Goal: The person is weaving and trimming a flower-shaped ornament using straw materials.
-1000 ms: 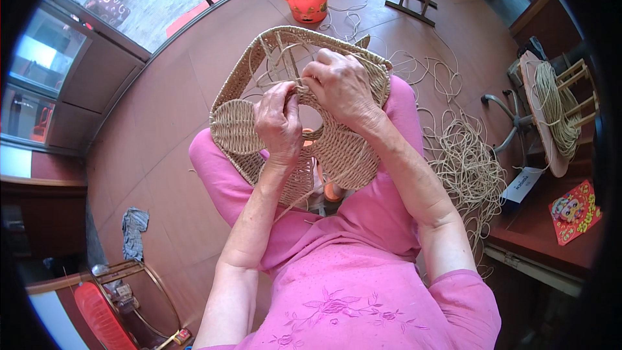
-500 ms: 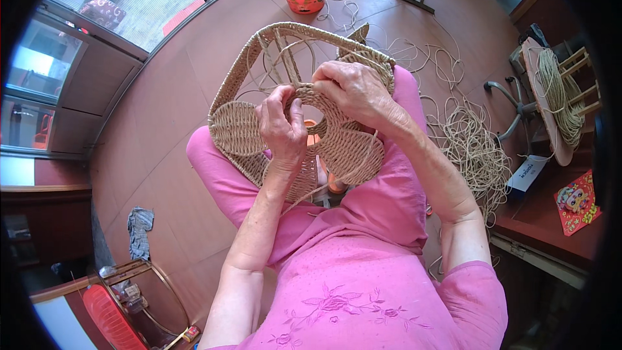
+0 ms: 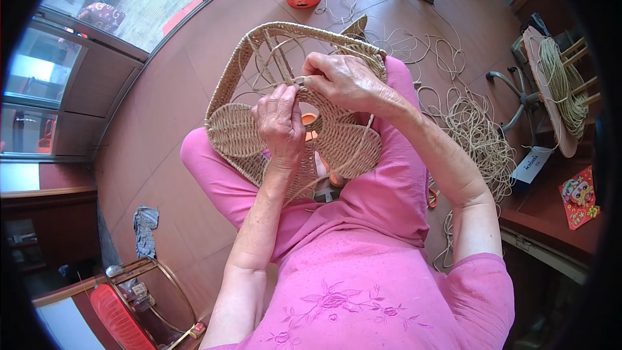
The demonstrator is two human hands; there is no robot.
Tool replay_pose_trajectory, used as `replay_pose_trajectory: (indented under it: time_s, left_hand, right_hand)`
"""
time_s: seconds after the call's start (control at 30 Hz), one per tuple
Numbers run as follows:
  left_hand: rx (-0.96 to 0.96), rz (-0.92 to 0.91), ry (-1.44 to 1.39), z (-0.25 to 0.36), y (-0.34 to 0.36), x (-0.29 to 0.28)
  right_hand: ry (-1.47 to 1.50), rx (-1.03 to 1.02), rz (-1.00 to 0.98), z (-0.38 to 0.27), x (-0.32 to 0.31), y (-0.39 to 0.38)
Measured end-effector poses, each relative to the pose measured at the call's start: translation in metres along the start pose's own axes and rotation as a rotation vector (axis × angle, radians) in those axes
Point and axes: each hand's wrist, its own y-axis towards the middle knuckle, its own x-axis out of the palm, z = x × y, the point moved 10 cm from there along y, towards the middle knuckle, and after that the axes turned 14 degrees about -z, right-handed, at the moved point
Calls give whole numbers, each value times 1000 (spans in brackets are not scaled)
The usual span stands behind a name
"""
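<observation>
Head view: woven basketwork (image 3: 346, 148) lies beneath left hand (image 3: 281, 120) and right hand (image 3: 346, 81).

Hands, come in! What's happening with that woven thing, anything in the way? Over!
Left hand: grip on woven piece. Right hand: curled by its ring, hold unclear. Strands close to both; cord pile off right.

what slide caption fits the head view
Left hand and right hand at a woven piece, cord heaped on the floor.
</observation>
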Motion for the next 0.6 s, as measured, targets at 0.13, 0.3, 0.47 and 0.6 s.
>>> replay_pose_trajectory:
  time_s: [0.13, 0.3, 0.47, 0.6]
  left_hand:
    - [-30, -15, 27, 1, 2, 1]
    - [-30, -34, 51, 1, 7, 7]
    - [-15, -18, 24, -4, 5, 8]
    - [-14, -27, 38, -4, 5, 9]
  right_hand:
    - [-55, -222, 239, -17, -15, -16]
    - [-403, -245, 367, -20, -1, -28]
    - [-268, -193, 608, -24, -12, -42]
    - [-310, -203, 539, -22, -3, -35]
